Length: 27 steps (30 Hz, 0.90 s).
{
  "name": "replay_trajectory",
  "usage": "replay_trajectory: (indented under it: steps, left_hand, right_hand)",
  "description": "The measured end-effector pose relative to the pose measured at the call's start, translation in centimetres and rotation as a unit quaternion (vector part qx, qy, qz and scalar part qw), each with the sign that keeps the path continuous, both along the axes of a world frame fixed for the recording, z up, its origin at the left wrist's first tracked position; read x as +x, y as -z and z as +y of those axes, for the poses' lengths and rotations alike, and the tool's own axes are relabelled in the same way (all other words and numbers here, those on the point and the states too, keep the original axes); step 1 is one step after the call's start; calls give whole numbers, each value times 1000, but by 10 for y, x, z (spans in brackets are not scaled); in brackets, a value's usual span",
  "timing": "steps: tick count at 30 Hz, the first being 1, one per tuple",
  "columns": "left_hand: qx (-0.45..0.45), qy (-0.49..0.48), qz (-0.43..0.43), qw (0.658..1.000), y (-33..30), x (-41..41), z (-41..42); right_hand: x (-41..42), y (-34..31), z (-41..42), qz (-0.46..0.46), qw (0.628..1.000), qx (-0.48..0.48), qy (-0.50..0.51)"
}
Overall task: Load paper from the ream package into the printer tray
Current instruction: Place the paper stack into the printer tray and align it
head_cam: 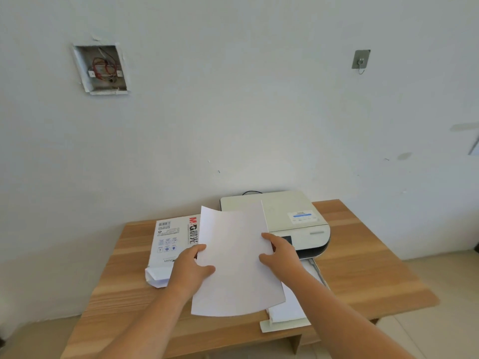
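I hold a thin stack of white paper above the table, slightly curved. My left hand grips its left edge and my right hand grips its right edge. The white ream package with red and black print lies flat on the table to the left, its near end torn open. The cream printer stands at the back right. Its pulled-out tray reaches toward me, with white sheets in it, partly hidden under the held paper and my right arm.
The wooden table stands against a white wall. An open electrical box with wires sits in the wall at upper left, and a metal hook plate at upper right. A black cable runs behind the printer.
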<state>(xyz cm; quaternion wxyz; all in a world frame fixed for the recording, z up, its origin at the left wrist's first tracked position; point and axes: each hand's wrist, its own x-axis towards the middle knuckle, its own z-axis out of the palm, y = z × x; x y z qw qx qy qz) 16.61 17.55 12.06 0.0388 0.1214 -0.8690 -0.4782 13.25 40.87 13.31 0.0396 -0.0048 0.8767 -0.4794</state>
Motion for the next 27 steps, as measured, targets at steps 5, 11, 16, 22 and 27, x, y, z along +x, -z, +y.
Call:
replay_trajectory:
  steps: [5,11,16,22,27]
  left_hand:
    - [2,7,-17,1000,9,0,62]
    - [24,7,-36,999,27,0,121]
    - [34,3,-49,998,35,-2,154]
    - [24,11,-64,998,43,-10,163]
    - [47,18,-85,995,59,-13,158]
  right_hand:
    - [-5,6,62,-15,1000,8,-8]
    - [-7,20,128,-36,999,10,-8]
    - [-10,29,160,-56,998,3,-6]
    - [-17,40,171,-71,997,8,-7]
    - [-19,54,169,-92,995,36,-11]
